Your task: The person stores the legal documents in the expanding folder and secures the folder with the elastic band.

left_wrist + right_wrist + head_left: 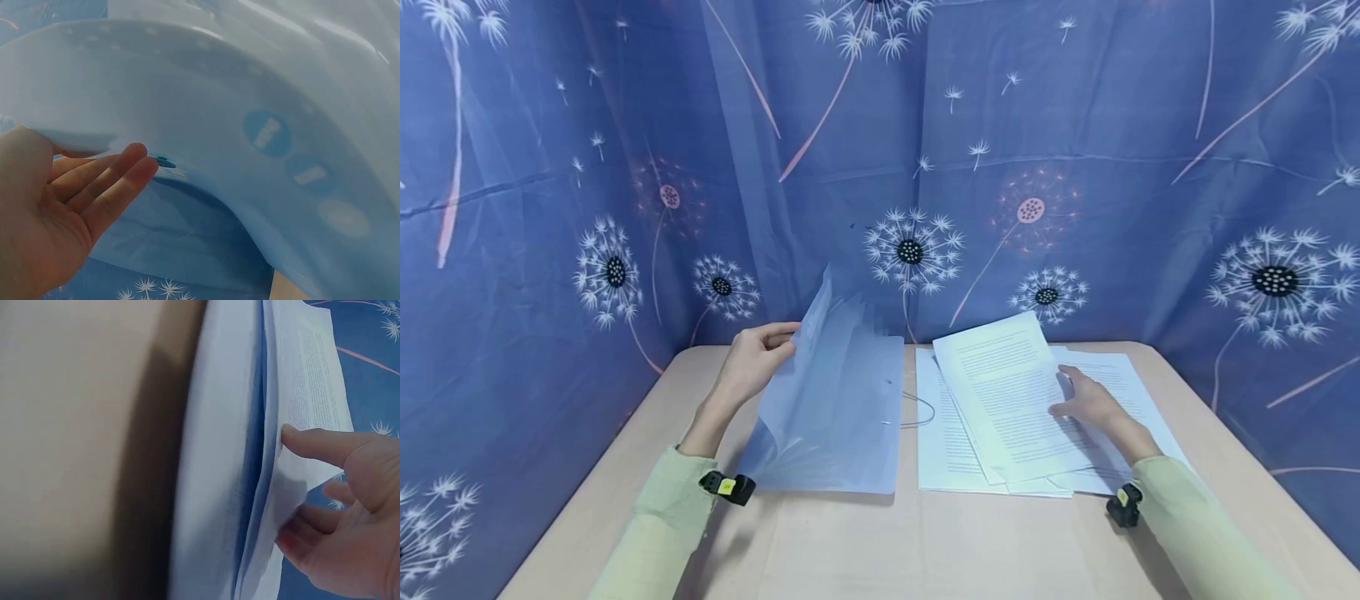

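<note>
A translucent blue display folder (857, 454) lies on the left, its cover and several clear sleeves (842, 333) standing raised. My left hand (752, 362) pinches the cover's (187, 87) left edge between thumb and fingers. In the left wrist view that cover curves over the hand, with round marks on its surface. To the right, a printed sheet (1000, 392) lies tilted over other papers. My right hand (1093, 404) pinches its right edge, thumb on one side and fingers on the other. The right wrist view has the thumb (312, 442) pressed against the paper edge.
More printed papers (940, 450) lie spread beneath the tilted sheet. A thin elastic cord (932, 411) loops out from the folder's right edge toward them. The pale table (850, 546) meets a blue dandelion-patterned curtain (850, 192) at the back and sides.
</note>
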Demonstrator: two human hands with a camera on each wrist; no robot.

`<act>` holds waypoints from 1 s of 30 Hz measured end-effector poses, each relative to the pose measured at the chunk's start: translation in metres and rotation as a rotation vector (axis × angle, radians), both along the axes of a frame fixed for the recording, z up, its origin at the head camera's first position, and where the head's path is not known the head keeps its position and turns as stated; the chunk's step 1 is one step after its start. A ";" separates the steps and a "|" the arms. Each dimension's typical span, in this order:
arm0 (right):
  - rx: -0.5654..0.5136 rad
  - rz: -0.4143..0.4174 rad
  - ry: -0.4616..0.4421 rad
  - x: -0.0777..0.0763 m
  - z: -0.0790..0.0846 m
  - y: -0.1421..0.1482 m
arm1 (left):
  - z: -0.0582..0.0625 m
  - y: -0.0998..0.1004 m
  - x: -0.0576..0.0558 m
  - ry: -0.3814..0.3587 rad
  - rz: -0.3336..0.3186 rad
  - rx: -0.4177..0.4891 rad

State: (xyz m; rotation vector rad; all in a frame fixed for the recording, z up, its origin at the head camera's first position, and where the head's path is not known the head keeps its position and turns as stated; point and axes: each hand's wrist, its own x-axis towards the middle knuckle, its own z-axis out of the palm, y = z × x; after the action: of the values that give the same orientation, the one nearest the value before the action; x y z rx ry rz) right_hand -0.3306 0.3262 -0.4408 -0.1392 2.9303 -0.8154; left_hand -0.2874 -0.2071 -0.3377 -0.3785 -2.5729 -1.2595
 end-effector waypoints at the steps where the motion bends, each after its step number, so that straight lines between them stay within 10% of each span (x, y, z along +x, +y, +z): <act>1: -0.003 -0.001 -0.003 0.000 0.000 0.000 | 0.000 0.000 -0.001 0.000 0.000 -0.001; 20: -0.048 -0.086 -0.055 -0.005 0.003 0.009 | 0.000 0.001 -0.002 -0.010 0.013 0.000; 30: -0.193 0.043 0.035 0.007 0.009 0.016 | 0.001 0.000 -0.003 0.000 0.002 -0.006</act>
State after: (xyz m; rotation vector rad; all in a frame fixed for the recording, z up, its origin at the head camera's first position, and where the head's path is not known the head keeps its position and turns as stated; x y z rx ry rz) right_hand -0.3236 0.3420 -0.4322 -0.2315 2.8640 -1.0986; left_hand -0.2900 -0.2069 -0.3369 -0.3777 -2.5767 -1.2515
